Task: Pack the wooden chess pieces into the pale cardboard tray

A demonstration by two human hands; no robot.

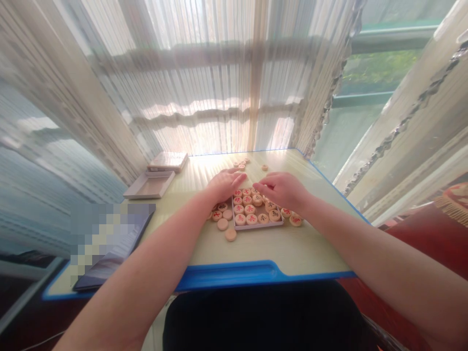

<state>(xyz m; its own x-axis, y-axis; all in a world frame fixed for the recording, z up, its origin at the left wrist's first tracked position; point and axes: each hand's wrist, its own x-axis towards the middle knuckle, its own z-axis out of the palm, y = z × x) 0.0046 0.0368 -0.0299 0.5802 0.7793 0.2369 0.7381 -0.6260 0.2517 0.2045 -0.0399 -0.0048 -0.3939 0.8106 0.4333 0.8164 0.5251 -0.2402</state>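
Note:
A shallow box [258, 225] on the table holds rows of round wooden xiangqi pieces [250, 209] with red and black characters. My left hand [226, 185] rests at the box's upper left corner, palm down, fingers reaching forward and thumb apart; no piece shows in it. Over the box's upper right part is my right hand [283, 189], its fingers bent together; whatever they hold is hidden. Loose pieces [223, 224] lie left of the box, some with blank faces up. More loose pieces [295, 221] lie at its right side, partly under my right wrist.
Several pieces [241, 164] lie farther back, with a single piece [264, 167] right of them. An open box lid [150, 186] and a closed box [168, 161] sit at the back left. A dark flat object [135, 229] lies on the left. The table [234, 256] has a blue edge.

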